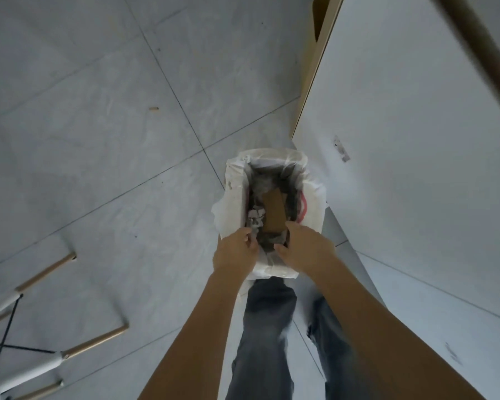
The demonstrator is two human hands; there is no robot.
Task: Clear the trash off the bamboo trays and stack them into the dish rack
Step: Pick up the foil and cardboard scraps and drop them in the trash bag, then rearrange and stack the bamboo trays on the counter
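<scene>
A bin lined with a white plastic bag point(231, 197) stands on the floor in front of my feet. A flat brown bamboo tray point(274, 210) is tipped down into its opening. Crumpled grey paper trash point(254, 220) lies against the tray's left side, inside the bin. My left hand point(236, 251) is at the near left rim, its fingertips closed on the grey paper. My right hand point(308, 246) is at the near right rim, with fingers curled over the tray's near end and the thumb spread below. The tray's lower end is hidden in the dark bag.
A white tabletop point(416, 140) with a wooden edge point(315, 67) fills the right side, close to the bin. Chair legs of wood and white metal point(70, 350) stand at the lower left. A small scrap point(154, 109) lies on the grey tiled floor. My jeans-clad legs point(266, 327) are below.
</scene>
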